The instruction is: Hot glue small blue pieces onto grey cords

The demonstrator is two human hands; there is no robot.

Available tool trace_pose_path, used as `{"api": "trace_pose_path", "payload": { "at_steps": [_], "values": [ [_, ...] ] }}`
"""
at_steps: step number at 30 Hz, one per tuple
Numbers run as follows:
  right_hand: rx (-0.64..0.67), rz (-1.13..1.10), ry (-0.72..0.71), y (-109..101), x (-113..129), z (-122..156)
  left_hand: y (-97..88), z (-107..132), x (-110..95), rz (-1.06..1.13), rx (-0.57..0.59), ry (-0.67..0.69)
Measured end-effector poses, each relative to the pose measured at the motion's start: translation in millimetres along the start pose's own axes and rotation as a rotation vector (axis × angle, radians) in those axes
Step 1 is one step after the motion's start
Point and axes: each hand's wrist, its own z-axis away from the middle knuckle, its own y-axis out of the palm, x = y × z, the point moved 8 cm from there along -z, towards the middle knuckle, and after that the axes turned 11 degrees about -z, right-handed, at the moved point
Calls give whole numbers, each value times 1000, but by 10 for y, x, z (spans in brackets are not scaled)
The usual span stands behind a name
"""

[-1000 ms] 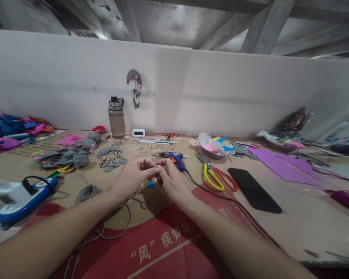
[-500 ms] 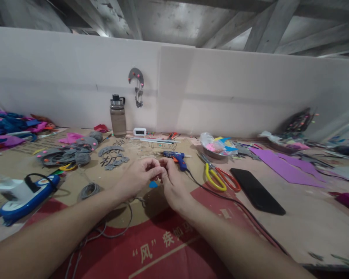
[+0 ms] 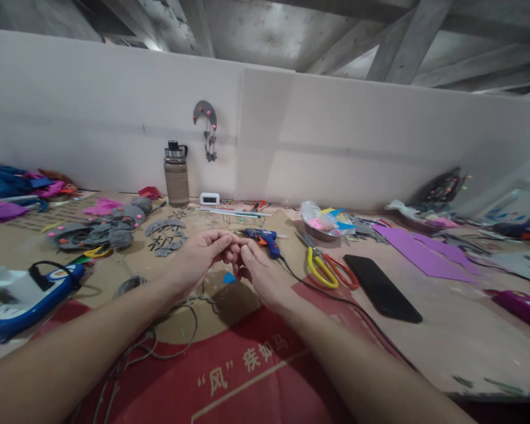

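My left hand [image 3: 203, 254] and my right hand [image 3: 258, 272] meet above the middle of the table, fingertips pinched together on something too small to name. A small blue piece [image 3: 228, 278] lies on the table just below them. A thin grey wire [image 3: 176, 318] trails under my left wrist. Just beyond my right hand lies a blue glue gun [image 3: 263, 237], its black cord running off to the right.
Yellow and orange scissors [image 3: 327, 271] and a black phone [image 3: 382, 287] lie to the right. Grey felt pieces [image 3: 99, 232] and a blue-and-white device [image 3: 29, 294] sit at left. A water bottle [image 3: 176, 175] and small clock [image 3: 209, 199] stand by the white wall. Purple sheets [image 3: 424, 254] lie at far right.
Both hands have shifted slightly, still pinched together; my left fingers now curl more over the right fingertips. The camera view has tilted a little.
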Motion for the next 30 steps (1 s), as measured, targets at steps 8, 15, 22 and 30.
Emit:
{"api": "trace_pose_path", "payload": {
  "at_steps": [8,15,22,30],
  "values": [
    [-50,295,-55,-50,62,14,-6,27,-109,-370,-34,53],
    [-58,549,-177,-29,143,41,-45,52,-78,-583,-85,-2],
    [-17,642,-201,23,139,61,-47,38,-54,-594,-77,12],
    [19,589,-216,86,174,76,5,47,-65,-612,-38,35]
  ]
}}
